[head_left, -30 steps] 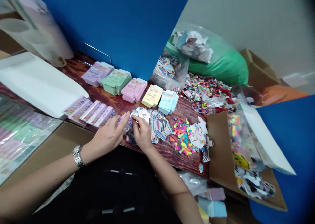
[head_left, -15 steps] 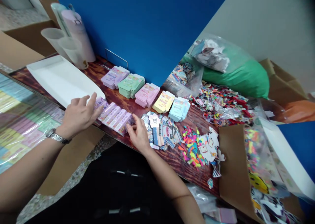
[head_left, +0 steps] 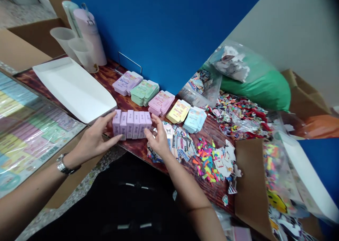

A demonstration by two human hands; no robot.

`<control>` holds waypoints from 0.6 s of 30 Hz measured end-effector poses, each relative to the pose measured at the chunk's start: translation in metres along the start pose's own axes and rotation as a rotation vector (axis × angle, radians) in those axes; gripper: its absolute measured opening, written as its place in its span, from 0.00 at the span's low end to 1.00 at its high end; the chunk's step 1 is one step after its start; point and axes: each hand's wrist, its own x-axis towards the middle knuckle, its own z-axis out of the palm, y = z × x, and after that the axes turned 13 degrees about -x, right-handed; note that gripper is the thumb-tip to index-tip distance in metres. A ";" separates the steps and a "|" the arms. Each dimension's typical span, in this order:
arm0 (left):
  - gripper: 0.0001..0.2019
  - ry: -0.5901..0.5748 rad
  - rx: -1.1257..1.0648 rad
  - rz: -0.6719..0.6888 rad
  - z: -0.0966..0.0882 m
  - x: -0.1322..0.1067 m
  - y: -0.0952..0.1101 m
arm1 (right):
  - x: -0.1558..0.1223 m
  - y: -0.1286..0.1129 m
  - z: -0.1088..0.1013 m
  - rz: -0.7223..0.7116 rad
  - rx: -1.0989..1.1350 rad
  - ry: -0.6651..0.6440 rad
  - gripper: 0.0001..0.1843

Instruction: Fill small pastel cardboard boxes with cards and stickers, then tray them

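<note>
A row of several small purple boxes [head_left: 131, 124] stands upright on the dark wood-patterned table, side by side, with narrow printed sides towards me. My left hand [head_left: 94, 138], with a metal watch on its wrist, clasps the row's left end, thumb in front and fingers at the far side. At the right end my right hand [head_left: 158, 136] grips the last box between thumb and fingers. Behind the row lie stacks of flat cartons: purple [head_left: 127, 82], green [head_left: 144, 92], pink [head_left: 161, 103], yellow [head_left: 178, 111] and blue [head_left: 195, 119].
A white tray [head_left: 74, 89] lies to the left, near translucent cups [head_left: 82, 52]. Right of my hands are printed cutouts [head_left: 182, 142], coloured balloons [head_left: 208, 159] and a cardboard box [head_left: 250, 184]. A blue panel [head_left: 164, 32] rises behind. Plastic-wrapped packs [head_left: 31, 138] sit at the lower left.
The purple boxes, which lay tilted with their printed faces showing, now stand upright in a row. My left hand has come down from above them onto the left end. The view has shifted slightly.
</note>
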 end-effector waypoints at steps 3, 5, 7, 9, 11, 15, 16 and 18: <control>0.37 -0.010 0.157 0.191 0.010 -0.006 0.004 | -0.001 0.002 -0.013 -0.157 -0.246 -0.008 0.38; 0.33 0.002 0.251 0.284 0.017 -0.008 0.004 | -0.001 0.005 -0.016 -0.253 -0.426 -0.026 0.38; 0.29 0.018 0.322 0.339 0.024 -0.010 0.001 | -0.002 0.009 -0.016 -0.323 -0.575 -0.058 0.36; 0.25 0.036 0.388 0.365 0.030 -0.011 -0.004 | -0.003 0.012 -0.013 -0.352 -0.694 -0.099 0.33; 0.22 0.040 0.439 0.372 0.035 -0.013 -0.007 | -0.005 0.013 -0.009 -0.358 -0.790 -0.134 0.30; 0.21 0.038 0.466 0.321 0.041 -0.017 -0.012 | -0.006 0.014 -0.002 -0.390 -0.896 -0.145 0.26; 0.21 0.044 0.460 0.307 0.043 -0.018 -0.013 | -0.006 0.014 0.000 -0.397 -0.908 -0.137 0.25; 0.21 0.055 0.444 0.290 0.045 -0.020 -0.015 | -0.007 0.014 0.003 -0.392 -0.922 -0.132 0.24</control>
